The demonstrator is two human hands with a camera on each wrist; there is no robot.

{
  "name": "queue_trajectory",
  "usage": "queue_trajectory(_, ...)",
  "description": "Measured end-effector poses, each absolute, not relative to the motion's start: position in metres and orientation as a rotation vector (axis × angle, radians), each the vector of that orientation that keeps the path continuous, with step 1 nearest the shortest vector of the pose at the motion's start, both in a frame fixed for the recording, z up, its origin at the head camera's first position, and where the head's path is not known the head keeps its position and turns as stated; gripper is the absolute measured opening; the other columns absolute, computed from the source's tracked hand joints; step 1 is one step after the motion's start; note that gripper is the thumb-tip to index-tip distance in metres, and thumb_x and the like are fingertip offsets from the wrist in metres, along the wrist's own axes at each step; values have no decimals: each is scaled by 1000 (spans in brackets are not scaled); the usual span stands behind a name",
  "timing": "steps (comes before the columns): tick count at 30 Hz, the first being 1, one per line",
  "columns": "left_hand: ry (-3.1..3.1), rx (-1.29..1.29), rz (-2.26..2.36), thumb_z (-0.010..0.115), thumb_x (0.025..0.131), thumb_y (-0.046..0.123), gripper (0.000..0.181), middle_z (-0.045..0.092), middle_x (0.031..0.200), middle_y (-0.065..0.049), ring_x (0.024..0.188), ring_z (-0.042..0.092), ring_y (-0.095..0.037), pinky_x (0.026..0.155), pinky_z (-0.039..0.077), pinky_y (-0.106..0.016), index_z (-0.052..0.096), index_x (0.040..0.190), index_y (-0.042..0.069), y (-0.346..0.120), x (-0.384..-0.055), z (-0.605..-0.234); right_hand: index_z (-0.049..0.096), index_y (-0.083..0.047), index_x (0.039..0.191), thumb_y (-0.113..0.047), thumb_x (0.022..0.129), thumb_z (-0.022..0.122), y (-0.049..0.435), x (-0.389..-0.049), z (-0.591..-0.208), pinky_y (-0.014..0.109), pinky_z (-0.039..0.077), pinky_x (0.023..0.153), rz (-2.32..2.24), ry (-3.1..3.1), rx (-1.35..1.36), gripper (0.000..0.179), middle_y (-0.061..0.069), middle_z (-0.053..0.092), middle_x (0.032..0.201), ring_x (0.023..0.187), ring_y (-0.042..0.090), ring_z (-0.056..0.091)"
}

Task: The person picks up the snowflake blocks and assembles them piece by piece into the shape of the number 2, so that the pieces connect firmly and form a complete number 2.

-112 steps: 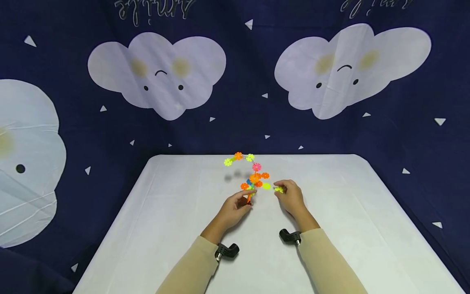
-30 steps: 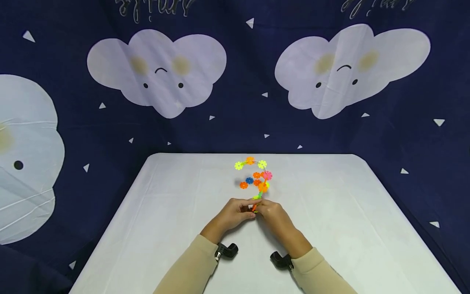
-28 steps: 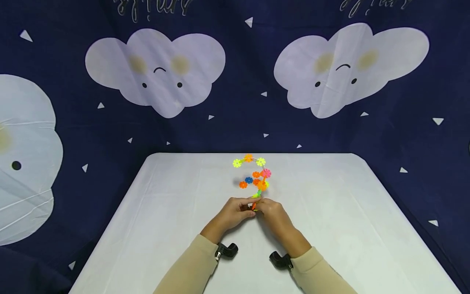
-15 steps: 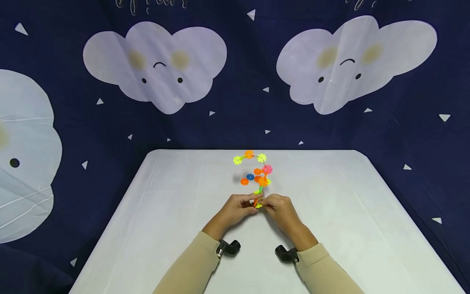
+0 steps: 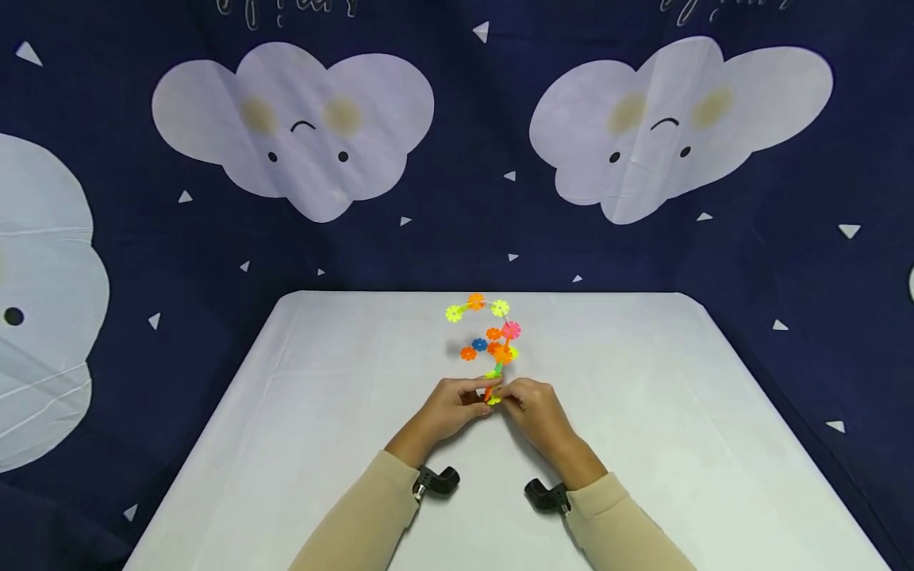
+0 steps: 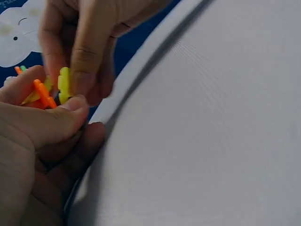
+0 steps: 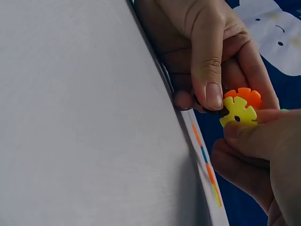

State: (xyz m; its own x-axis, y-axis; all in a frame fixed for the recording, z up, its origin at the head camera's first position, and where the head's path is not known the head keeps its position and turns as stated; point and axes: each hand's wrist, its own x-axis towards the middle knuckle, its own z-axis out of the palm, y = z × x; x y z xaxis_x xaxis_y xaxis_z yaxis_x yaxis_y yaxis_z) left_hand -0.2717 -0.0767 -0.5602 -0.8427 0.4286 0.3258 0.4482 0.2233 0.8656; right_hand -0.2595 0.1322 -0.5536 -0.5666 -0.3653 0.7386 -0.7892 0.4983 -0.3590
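While the left hand pinches an orange disc at the near end of a chain of flower discs, the chain reaches beyond both hands over the surface, its far end curling left, past a branch with a blue disc. Beside the orange disc, the right hand pinches a yellow disc; whether they interlock, I cannot tell.

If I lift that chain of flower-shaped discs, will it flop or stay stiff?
The chain would probably hold its curve, since most arcs beyond the left hand holding one end. It is likely light, its discs being thin. It might pull apart if pushed, seeming joined at disc rims.
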Motion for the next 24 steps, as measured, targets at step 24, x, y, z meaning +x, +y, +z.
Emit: queue_trajectory(24,-2418,-657,-1610,81,90,-5,43,66,82,-1,69,54,-11,61,47,-25,76,130,9,-82,-277,-563,75,-3,116,-3,91,81,131,-332,-559,48,45,93,1209,-2599,292,25,14,71,111,101,32,60)
